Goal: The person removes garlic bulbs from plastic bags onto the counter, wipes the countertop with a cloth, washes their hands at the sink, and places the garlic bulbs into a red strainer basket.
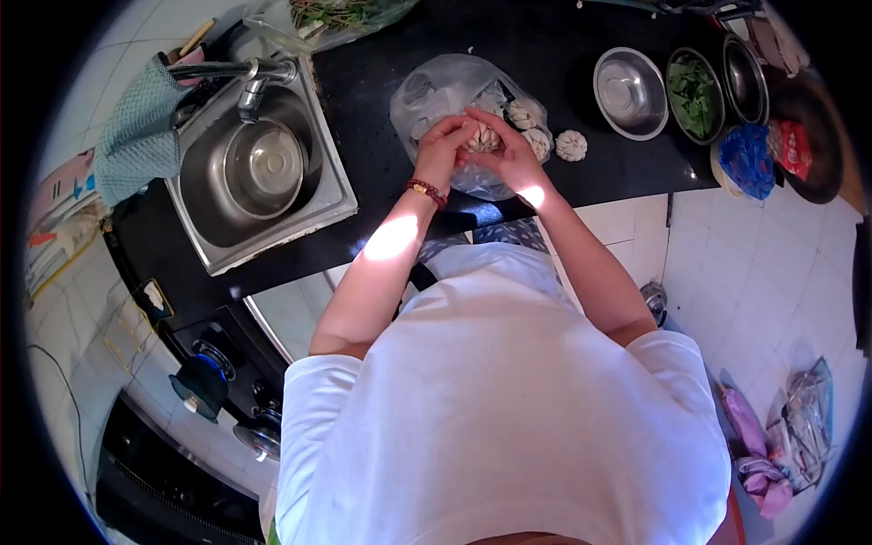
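Observation:
Between my two hands, above a clear plastic bag (420,89), is a garlic bulb (484,139). My left hand (441,145), with a dark red bead bracelet at its wrist, closes on the bulb from the left. From the other side my right hand (510,156) curls its fingers round the same bulb. More garlic bulbs (522,114) lie on the bag just beyond my right hand, and a single bulb (571,145) rests on the black counter to the right of it. The palms and the underside of the held bulb are hidden.
A steel sink (202,204) holding a metal basin (263,170) is set into the counter at left. To the right stand a metal bowl (630,94), a bowl of green leaves (695,95) and a blue plastic bag (748,162). A lit gas burner (213,361) shows at lower left.

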Demonstrator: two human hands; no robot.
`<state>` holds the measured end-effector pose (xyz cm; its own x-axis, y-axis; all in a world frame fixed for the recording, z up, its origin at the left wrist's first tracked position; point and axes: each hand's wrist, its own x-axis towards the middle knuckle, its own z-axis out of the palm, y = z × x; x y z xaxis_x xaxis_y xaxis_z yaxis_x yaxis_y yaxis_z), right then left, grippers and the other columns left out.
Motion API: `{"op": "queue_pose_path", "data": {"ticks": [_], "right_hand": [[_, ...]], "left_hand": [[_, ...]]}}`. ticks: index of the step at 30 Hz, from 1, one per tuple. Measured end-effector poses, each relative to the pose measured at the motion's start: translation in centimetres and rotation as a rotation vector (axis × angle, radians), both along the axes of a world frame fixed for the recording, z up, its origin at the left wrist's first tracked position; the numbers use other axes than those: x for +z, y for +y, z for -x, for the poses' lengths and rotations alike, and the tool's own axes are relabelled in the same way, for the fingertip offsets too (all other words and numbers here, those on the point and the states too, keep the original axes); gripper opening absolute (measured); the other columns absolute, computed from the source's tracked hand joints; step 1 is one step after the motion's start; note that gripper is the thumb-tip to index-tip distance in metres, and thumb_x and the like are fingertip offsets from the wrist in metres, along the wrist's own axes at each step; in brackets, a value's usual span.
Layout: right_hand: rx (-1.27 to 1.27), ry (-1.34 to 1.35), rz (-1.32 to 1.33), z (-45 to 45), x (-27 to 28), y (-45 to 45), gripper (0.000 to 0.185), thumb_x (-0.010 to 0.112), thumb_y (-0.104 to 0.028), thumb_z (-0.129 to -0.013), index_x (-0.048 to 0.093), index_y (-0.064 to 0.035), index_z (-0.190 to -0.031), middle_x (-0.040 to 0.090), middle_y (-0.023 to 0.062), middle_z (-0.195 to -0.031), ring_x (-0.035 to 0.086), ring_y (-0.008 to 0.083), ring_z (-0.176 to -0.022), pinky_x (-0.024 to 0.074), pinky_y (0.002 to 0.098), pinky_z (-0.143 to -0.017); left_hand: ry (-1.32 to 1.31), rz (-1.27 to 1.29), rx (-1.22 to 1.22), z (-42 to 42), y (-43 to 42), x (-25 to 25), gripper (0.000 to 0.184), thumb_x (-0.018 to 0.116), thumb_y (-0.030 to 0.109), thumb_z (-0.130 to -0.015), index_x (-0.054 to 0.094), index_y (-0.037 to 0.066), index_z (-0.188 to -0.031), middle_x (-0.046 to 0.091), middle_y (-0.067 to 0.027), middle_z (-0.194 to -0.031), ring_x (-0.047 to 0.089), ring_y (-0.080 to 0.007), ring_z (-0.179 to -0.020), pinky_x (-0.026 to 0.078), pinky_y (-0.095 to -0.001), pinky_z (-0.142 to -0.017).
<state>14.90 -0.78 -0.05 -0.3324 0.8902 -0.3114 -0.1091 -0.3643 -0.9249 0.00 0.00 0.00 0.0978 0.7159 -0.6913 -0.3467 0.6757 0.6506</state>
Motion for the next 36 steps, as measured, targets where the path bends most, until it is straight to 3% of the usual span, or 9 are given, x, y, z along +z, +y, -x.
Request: {"op": "queue_pose_path", "data": {"ticks": [5,8,14,17,18,21,27,31,36], "right_hand": [[-0.013,0.067,0.073,0.0,0.9,0.3,0.073,0.07,0.011,-0.074,0.044,-0.008,-0.14,0.051,0.008,-0.133,0.051,0.0159,-0.12,0.0398,0.0272,-0.101],[-0.093,-0.037,-0.013,-0.1,-1.1,0.0,0.068,0.071,0.008,-0.075,0.046,-0.0064,-0.136,0.051,0.008,-0.129,0.054,0.0171,-0.114,0.0456,0.0289,-0.096],[-0.237,-0.075,0.176,-1.6,1.7,1.1,0.052,0.072,0.004,-0.077,0.05,-0.0053,-0.123,0.053,0.0083,-0.118,0.059,0.0157,-0.097,0.0552,0.0291,-0.073],[-0.146,-0.138,0.158,-2.1,2.2,1.5,0.049,0.069,0.004,-0.079,0.05,-0.0063,-0.124,0.055,0.0065,-0.116,0.058,0.0133,-0.1,0.0513,0.0256,-0.076],[-0.11,-0.187,0.124,-2.1,2.1,1.5,0.048,0.068,0.005,-0.079,0.051,-0.0064,-0.123,0.056,0.006,-0.115,0.058,0.0137,-0.101,0.0504,0.0259,-0.078],[-0.049,-0.266,0.067,-2.1,1.8,1.5,0.047,0.067,0.006,-0.078,0.052,-0.0069,-0.121,0.057,0.0054,-0.116,0.057,0.0148,-0.102,0.0477,0.027,-0.084],[-0.113,-0.171,0.051,-1.6,0.8,1.1,0.05,0.068,0.006,-0.076,0.052,-0.0059,-0.121,0.059,0.0059,-0.111,0.055,0.015,-0.103,0.0475,0.0281,-0.086],[-0.151,-0.13,0.069,-1.1,1.0,0.5,0.051,0.072,0.0,-0.078,0.051,-0.0044,-0.125,0.059,0.0068,-0.113,0.057,0.0163,-0.104,0.0486,0.0289,-0.087],[-0.173,-0.022,0.143,-0.3,-0.3,-0.8,0.053,0.074,-0.003,-0.079,0.05,-0.0033,-0.126,0.061,0.0085,-0.108,0.062,0.0143,-0.092,0.0519,0.027,-0.081]], "left_hand": [[-0.01,-0.022,0.063,-0.3,0.3,-1.4,0.017,0.065,0.022,-0.09,0.068,0.007,-0.098,0.059,0.0037,-0.072,0.048,-0.0049,-0.055,0.035,-0.0193,-0.048],[0.124,-0.057,-0.005,-0.6,0.9,0.0,0.017,0.064,0.02,-0.091,0.068,0.005,-0.097,0.062,0.0017,-0.075,0.05,-0.0053,-0.055,0.039,-0.019,-0.05],[0.224,-0.158,-0.061,0.6,0.5,-3.2,0.017,0.066,0.012,-0.089,0.068,0.0,-0.1,0.067,-0.0048,-0.082,0.063,-0.0096,-0.07,0.052,-0.0226,-0.061],[0.262,-0.111,-0.056,1.5,0.9,-3.3,0.026,0.066,0.011,-0.088,0.064,-0.001,-0.111,0.068,-0.0083,-0.091,0.067,-0.0139,-0.077,0.055,-0.0245,-0.064],[0.274,-0.156,-0.077,1.7,1.0,-2.9,0.038,0.066,0.013,-0.089,0.057,-0.001,-0.124,0.067,-0.011,-0.103,0.069,-0.0166,-0.079,0.055,-0.025,-0.063],[0.164,0.02,-0.225,2.5,1.9,-1.5,0.044,0.066,0.017,-0.09,0.052,0.002,-0.129,0.065,-0.0107,-0.111,0.07,-0.0177,-0.082,0.054,-0.0245,-0.062],[0.192,-0.17,-0.531,2.2,1.5,0.3,0.042,0.066,0.019,-0.09,0.054,0.008,-0.129,0.065,-0.0059,-0.106,0.069,-0.0137,-0.081,0.052,-0.0224,-0.062],[0.127,-0.2,-0.317,1.9,1.4,0.6,0.031,0.071,0.016,-0.085,0.063,0.002,-0.111,0.068,-0.0073,-0.091,0.068,-0.0118,-0.071,0.052,-0.022,-0.059],[0.151,-0.201,-0.323,1.8,0.8,-0.8,0.028,0.069,0.014,-0.087,0.062,0.004,-0.111,0.065,-0.0065,-0.098,0.065,-0.01,-0.07,0.053,-0.0213,-0.06]]}}
